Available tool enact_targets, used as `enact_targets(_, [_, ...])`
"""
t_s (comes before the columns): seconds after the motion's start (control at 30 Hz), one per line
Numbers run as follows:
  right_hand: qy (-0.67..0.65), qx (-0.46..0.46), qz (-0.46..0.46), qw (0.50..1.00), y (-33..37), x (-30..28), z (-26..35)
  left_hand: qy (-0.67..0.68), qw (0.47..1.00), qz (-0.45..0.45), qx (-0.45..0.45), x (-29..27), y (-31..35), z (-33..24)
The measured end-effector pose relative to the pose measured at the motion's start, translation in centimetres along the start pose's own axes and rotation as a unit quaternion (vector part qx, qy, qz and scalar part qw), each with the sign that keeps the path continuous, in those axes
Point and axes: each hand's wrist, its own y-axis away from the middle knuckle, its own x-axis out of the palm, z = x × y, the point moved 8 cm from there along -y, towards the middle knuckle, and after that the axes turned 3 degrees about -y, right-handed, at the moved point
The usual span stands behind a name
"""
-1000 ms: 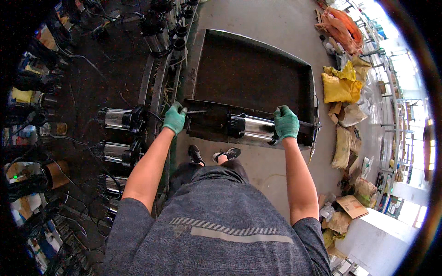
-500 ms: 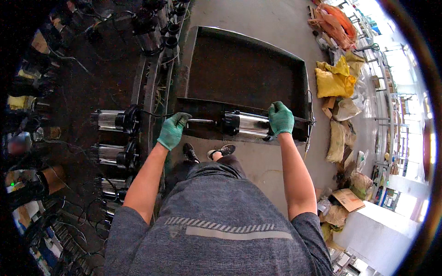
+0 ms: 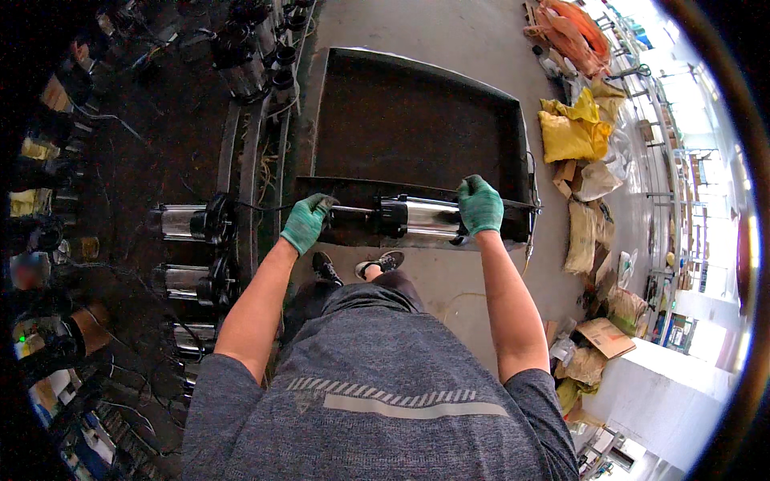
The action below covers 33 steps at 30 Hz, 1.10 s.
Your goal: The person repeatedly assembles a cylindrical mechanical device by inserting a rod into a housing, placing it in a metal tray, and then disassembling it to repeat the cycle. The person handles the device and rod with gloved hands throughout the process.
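Note:
A motor (image 3: 431, 217) with a shiny silver cylindrical body and a black end lies on its side over the near edge of a dark metal tray. Out of its black end a thin metal shaft (image 3: 353, 210) points left. My left hand (image 3: 307, 224), in a green glove, has its fingers closed round the far end of this shaft. At the motor's right end my right hand (image 3: 481, 205), gloved in green too, grips the body from above. Its fingertips and the end cap are partly hidden.
The dark tray (image 3: 513, 108) extends away beyond the motor. To the left, several similar silver motors (image 3: 183, 222) lie in a row on a dark surface among loose cables. Yellow sacks (image 3: 571, 138), a cardboard sheet (image 3: 606, 337) and a white box (image 3: 654, 393) sit along the right.
The view has shifted slightly, so the surroundings appear a little further left. Both hands keep their hold on the motor and its shaft, with little other movement.

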Motion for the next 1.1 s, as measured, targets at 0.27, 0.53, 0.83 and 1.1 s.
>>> enact_targets(0.27, [0.016, -0.005, -0.010, 1.000, -0.1, 0.4, -0.4, -0.125, 0.986, 0.025, 0.105, 0.4, 0.5, -4.5])
enact_targets(0.53, [0.015, -0.010, -0.010, 1.000, -0.3, 0.1, 0.4, 0.004, 0.980, 0.038, -0.197, 1.0, -0.9, 2.2])
enact_targets(0.83, [0.022, 0.000, 0.006, 1.000, -0.3, 0.0, 0.4, -0.159, 0.977, 0.077, 0.119, 1.0, -0.7, -0.1])
enact_targets(1.1, [0.021, 0.014, 0.004, 1.000, -0.2, 0.0, 0.2, 0.062, 0.983, 0.172, -0.013, 2.4, 0.0, 0.2])
